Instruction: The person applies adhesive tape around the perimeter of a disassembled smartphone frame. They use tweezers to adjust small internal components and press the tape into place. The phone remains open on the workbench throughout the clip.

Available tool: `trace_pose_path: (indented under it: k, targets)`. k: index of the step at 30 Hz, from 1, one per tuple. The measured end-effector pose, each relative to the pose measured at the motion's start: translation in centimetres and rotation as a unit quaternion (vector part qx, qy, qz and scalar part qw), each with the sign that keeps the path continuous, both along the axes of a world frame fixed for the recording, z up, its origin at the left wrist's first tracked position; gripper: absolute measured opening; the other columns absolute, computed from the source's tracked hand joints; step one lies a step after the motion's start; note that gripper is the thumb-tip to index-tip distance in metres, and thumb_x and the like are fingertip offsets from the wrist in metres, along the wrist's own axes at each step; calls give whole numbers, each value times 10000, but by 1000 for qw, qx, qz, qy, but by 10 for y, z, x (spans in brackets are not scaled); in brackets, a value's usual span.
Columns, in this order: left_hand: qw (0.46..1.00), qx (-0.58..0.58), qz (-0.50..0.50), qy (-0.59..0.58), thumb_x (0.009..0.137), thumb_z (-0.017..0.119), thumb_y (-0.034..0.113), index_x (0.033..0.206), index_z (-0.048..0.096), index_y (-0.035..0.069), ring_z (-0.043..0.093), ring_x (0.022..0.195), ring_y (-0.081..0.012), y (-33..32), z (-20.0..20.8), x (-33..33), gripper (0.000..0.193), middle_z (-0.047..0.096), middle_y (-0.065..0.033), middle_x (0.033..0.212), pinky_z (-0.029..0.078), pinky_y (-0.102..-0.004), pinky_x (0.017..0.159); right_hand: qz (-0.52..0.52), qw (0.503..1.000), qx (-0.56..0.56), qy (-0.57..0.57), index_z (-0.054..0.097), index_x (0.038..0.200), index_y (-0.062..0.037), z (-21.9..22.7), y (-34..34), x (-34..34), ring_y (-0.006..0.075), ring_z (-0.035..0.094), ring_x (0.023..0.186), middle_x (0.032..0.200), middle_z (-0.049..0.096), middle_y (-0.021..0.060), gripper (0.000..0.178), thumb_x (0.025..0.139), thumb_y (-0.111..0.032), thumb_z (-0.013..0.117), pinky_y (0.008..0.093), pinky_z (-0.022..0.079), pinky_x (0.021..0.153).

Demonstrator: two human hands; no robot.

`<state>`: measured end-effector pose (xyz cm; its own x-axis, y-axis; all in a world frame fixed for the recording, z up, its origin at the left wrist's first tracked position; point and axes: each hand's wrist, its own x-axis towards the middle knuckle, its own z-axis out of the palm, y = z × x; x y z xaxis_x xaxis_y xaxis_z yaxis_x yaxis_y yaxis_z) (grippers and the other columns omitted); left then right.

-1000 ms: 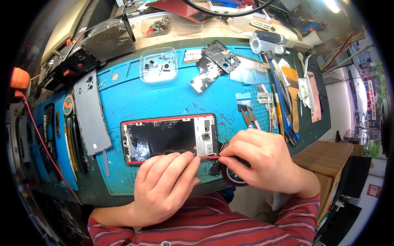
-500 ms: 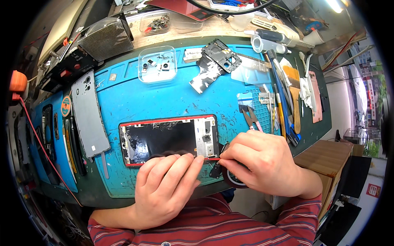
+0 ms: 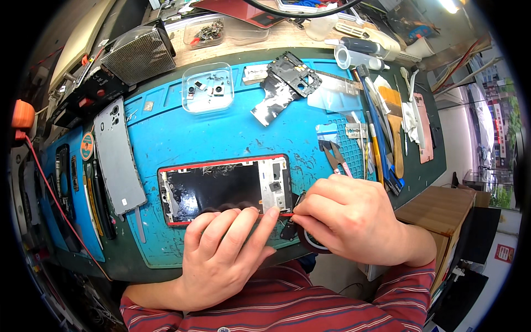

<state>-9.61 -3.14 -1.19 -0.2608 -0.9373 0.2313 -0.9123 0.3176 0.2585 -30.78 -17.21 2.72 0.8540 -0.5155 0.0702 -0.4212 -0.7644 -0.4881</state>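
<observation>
An opened phone frame (image 3: 221, 180) lies flat on the blue work mat, its dark inner face up. Red adhesive tape (image 3: 221, 161) lines its far edge, and more runs along the near edge. My left hand (image 3: 224, 252) rests over that near edge, fingers stretched out and the index fingertip pressing by the right corner. Just off this corner my right hand (image 3: 351, 218) is closed in a pinch on the end of the red tape strip (image 3: 287, 214). Beneath the right hand, partly hidden, are a dark tape roll (image 3: 312, 242) and a small black part (image 3: 289, 229).
A grey phone back cover (image 3: 119, 160) lies left. Farther back are a clear box (image 3: 208, 88) of small camera parts and a black phone bracket (image 3: 294, 74). Pliers (image 3: 334, 157), a brush (image 3: 394, 127) and several slim tools lie right. A mesh-sided device (image 3: 138, 55) stands back left.
My left index finger has lifted slightly and shifted right along the near edge, away from the other fingers. My right hand keeps its pinch on the tape. The whole view has shifted slightly.
</observation>
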Motion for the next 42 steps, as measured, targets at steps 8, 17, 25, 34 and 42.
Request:
trace_pose_path:
  k: [8,17,25,34,42]
  targets:
    - [1000,-2,-9,-9,877,751,320,1426,689,188,512,1236,-214,0,-1,0,567,557,-51,1358,409,-411,1048,4,1000,-5,11,650,857,-100,2,0,0,233,646,766,796,571,35,151,868,-161,787,376,515,631]
    - [1000,-16,-4,-27,880,732,281,1408,698,178,524,1225,-206,0,-1,-3,540,567,-44,1330,420,-410,1041,2,1000,-11,14,647,847,-95,1,1,0,231,649,771,797,575,38,158,873,-165,786,374,520,639]
    - [993,-54,-2,-101,906,664,201,1370,722,143,578,1173,-209,-1,0,-9,471,608,-46,1252,490,-426,1001,-3,1000,-10,18,660,888,-93,4,0,-1,234,662,791,815,599,38,157,868,-178,791,370,536,657]
    - [994,-41,-18,-102,934,687,313,1409,698,138,570,1193,-208,-2,4,-6,507,594,-52,1285,492,-439,1003,144,981,-127,19,726,1021,-85,6,-13,-14,150,638,794,923,606,10,247,784,-153,741,302,518,610]
    - [994,-20,-23,-102,894,740,303,1424,692,156,546,1231,-240,-1,6,-6,552,560,-70,1331,463,-468,1023,169,972,-161,-6,769,1052,-66,1,-16,-17,126,622,798,948,607,5,286,781,-152,738,276,506,596]
